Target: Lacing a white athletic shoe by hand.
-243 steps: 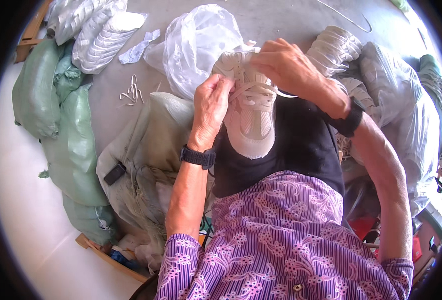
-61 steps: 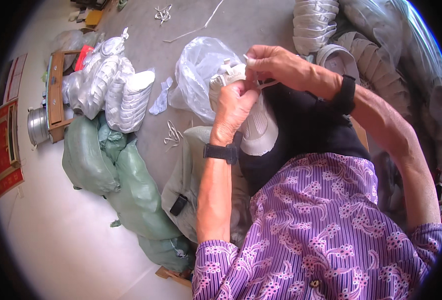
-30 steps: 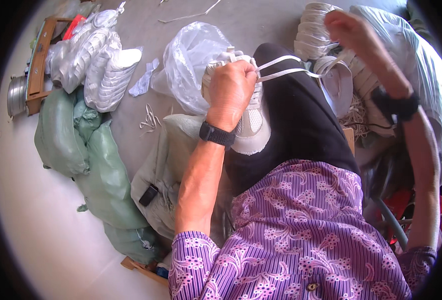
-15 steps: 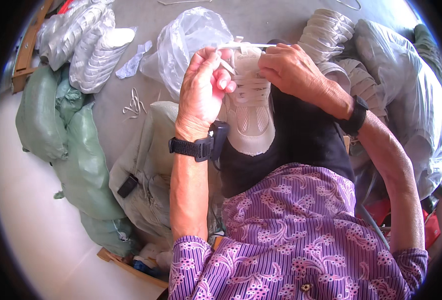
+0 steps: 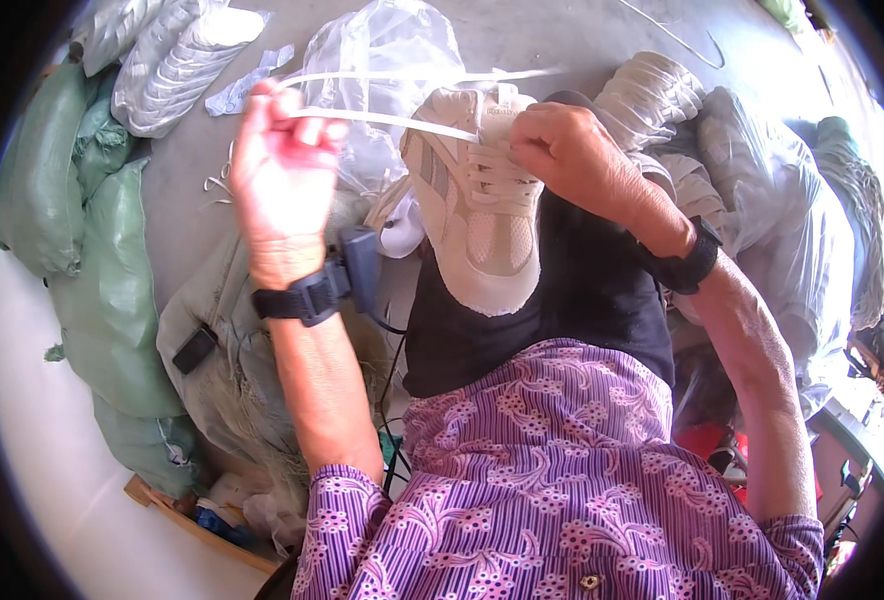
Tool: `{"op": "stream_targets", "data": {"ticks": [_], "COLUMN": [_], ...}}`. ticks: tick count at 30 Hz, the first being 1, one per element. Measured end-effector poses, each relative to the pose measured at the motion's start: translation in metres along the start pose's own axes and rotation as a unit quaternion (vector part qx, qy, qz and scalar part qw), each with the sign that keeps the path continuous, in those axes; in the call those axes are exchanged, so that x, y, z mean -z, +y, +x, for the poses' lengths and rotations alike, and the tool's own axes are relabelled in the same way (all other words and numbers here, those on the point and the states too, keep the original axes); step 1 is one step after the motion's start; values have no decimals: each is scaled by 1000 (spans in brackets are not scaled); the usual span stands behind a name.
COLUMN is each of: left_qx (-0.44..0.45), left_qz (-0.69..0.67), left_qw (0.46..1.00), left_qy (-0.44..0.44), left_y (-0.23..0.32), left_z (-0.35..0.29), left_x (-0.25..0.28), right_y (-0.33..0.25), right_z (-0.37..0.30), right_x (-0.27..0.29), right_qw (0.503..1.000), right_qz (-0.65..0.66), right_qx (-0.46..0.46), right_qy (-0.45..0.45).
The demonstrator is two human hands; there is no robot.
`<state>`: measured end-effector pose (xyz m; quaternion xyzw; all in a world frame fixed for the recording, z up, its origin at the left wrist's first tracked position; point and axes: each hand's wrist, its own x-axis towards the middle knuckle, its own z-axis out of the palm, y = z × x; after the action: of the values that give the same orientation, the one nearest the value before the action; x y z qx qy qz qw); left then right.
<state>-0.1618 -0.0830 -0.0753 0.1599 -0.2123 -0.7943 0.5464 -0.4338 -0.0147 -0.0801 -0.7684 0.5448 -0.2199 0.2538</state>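
Note:
A cream sneaker (image 5: 487, 255) rests toe toward me on my black-clothed lap, its laces threaded across the front. My left hand (image 5: 290, 180), raised to the left of the shoe, is closed on a white shoelace (image 5: 387, 119). One stretch of that lace runs taut from my fingers to the eyelets; the other stretch trails right above the shoe, its end blurred. With bent fingers, my right hand (image 5: 577, 150) grips the sneaker at the upper right, by its tongue; the fingertips are partly hidden.
Behind the shoe lies a clear plastic bag (image 5: 382, 60). Stacked cream shoes (image 5: 652, 95) and plastic-wrapped bundles (image 5: 777, 220) fill the right side. Green sacks (image 5: 112, 300) and a pale sack (image 5: 232, 310) with a small black device (image 5: 195, 348) are at left. Loose laces (image 5: 218, 180) lie on the floor.
My left hand has moved left, away from the shoe, drawing the lace out long. My right hand has come off the lace and onto the tongue area. The sneaker's left side now shows.

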Motion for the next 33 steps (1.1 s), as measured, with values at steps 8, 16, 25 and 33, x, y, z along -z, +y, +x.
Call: {"op": "stream_targets", "data": {"ticks": [8,16,25,33], "left_qx": [-231,-87,22,36], "left_qz": [5,397,683,733], "left_qw": [957,900,722,665], "left_qy": [178,157,-105,-140], "left_y": [85,-3,-85,-80], "left_z": [-17,-2,17,9], "left_x": [33,-17,-37,-56], "right_y": [11,8,10,21], "right_z": [-17,-6,-2,-19], "right_x": [19,3,0,15], "right_qw": [996,987,991,984], "right_qz": [-68,-127,-109,-23], "right_qx": [17,86,52,66], "right_qy": [54,43,61,163]}}
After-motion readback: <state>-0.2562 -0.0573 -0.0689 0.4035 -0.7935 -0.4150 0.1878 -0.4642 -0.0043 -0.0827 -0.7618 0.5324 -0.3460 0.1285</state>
